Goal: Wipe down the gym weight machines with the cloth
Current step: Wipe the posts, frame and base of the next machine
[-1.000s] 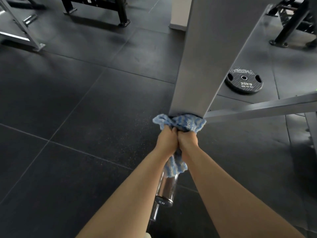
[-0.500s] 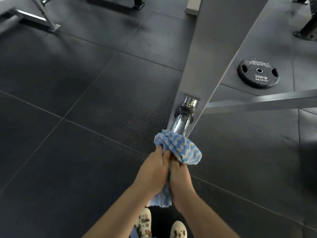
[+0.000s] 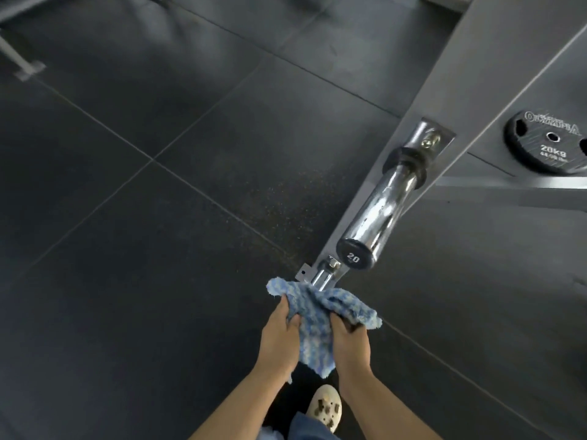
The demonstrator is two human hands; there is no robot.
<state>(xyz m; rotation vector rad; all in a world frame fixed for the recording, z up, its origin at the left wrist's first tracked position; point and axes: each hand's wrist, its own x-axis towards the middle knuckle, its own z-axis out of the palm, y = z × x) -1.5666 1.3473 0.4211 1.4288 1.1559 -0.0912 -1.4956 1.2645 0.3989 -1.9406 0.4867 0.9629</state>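
The cloth (image 3: 320,315) at lower center is fuzzy blue-white terry, frayed edges. Chrome peg (image 3: 379,211) is mirror-glossy metal, while the frame post (image 3: 495,68) at upper right is matt grey painted metal. Floor (image 3: 143,249) looks like dull speckled rubber tiles.

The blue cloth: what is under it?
The blue cloth, gripped by the left hand and right hand, covers a small chrome peg; only its base shows. The covered end cannot be seen.

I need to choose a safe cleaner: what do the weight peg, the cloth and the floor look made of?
Weight peg: seemingly chromed steel, mirror-bright reflections, black end cap.
Cloth: blue-white fuzzy fabric, probably microfibre or terry; frayed edges.
Floor: likely rubber tiles, matte dark with faint speckles and seams.
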